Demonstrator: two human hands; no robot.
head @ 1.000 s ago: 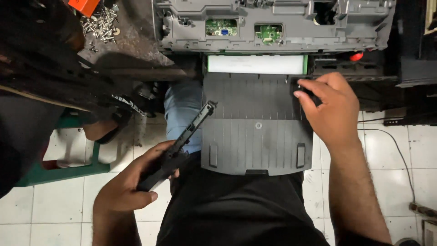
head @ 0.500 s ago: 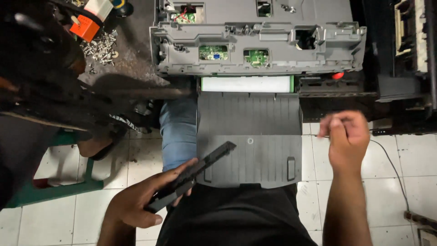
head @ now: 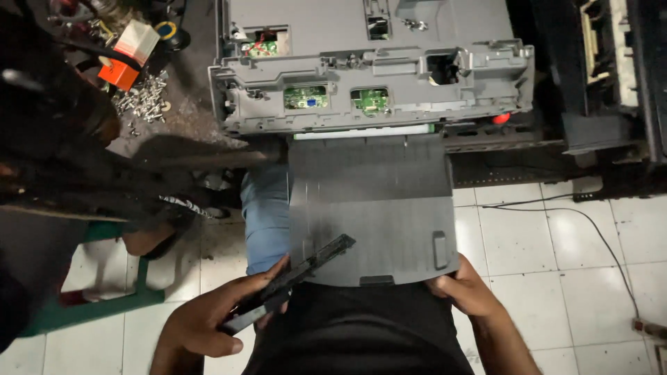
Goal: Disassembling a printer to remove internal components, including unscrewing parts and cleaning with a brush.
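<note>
A grey printer [head: 375, 76] with its cover off lies on the workbench, green circuit boards showing. Its dark grey paper tray [head: 372, 208] sticks out toward me over my lap. My left hand [head: 208, 323] grips a long black plastic strip [head: 292, 281] that slants up over the tray's near left corner. My right hand [head: 465, 292] grips the tray's near right corner from below, fingers curled under the edge.
Loose screws [head: 142, 97] and an orange-and-white box [head: 128, 55] lie on the bench at the upper left. A black machine [head: 611, 90] stands at the right. A green stool frame [head: 90, 298] and a thin cable [head: 597, 236] are on the white tiled floor.
My right hand dropped from the tray's far right side, through the air, to the tray's near right corner. The left hand with the black strip shifted slightly right. The view moved closer.
</note>
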